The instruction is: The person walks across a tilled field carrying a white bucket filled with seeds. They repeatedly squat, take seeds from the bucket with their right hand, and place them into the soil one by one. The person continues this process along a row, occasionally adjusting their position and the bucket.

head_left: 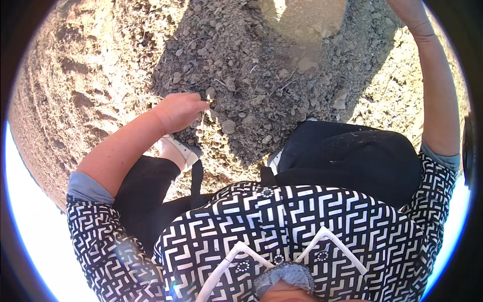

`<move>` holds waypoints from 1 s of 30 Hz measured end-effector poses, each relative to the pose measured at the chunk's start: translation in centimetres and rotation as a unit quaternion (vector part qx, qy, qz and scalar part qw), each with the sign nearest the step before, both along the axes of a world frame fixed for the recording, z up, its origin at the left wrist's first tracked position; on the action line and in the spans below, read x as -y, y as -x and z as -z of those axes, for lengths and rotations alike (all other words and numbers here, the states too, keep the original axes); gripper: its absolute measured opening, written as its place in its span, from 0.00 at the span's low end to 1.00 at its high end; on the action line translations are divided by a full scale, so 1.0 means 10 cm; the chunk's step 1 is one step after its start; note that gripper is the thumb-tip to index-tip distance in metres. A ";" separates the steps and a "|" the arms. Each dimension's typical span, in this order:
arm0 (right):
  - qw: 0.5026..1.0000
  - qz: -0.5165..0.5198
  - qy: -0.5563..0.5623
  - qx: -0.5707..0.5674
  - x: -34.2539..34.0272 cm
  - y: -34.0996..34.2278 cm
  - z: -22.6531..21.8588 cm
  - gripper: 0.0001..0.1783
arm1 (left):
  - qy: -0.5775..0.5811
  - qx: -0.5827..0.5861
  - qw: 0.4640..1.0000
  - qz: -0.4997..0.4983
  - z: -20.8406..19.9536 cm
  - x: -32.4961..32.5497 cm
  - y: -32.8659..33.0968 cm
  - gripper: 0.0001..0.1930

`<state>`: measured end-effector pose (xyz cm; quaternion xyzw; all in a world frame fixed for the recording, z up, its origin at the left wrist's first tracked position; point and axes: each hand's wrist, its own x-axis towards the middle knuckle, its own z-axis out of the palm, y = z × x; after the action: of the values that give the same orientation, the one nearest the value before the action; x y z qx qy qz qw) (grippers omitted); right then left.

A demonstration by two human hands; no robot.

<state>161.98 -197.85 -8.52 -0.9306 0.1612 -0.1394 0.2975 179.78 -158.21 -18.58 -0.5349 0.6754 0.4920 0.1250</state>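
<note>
My left hand (182, 111) is low over the dry, crumbly soil (226, 60), just beyond my left shoe (188, 155). Its fingers are drawn together in a pinch. A thin pale strand shows just under the fingertips, but I cannot make out what they hold. Small clods, among them a rounded clod (228, 126), lie close to this hand. My right hand (406, 10) reaches far out to the upper right, where the picture's edge cuts off its fingers. Whether it holds anything does not show.
My right knee (347, 151) in dark trousers is bent over the soil, with my right shoe (275, 161) beside it. A larger clod (340, 99) lies beyond the knee. Sunlit rough ground (90, 75) stretches to the left. A brownish blurred patch covers the top middle.
</note>
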 end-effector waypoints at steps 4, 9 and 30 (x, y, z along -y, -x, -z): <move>0.962 0.259 -0.085 -0.017 0.26 1.53 0.91 0.15 | -0.111 0.017 0.994 -0.017 -0.02 -0.33 0.13 0.28; 0.729 0.648 -0.198 -0.094 -0.58 3.86 1.95 0.17 | 0.011 0.122 0.989 -0.081 0.16 0.30 -0.53 0.20; 0.863 0.291 -0.379 -0.163 -2.11 2.69 2.31 0.14 | -0.215 0.139 0.892 -0.372 1.03 -1.83 0.36 0.28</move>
<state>135.08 -176.76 -31.64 -0.6659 0.5115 0.0055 0.5431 176.15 -139.95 -28.86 -0.7704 0.2803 0.5559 0.1371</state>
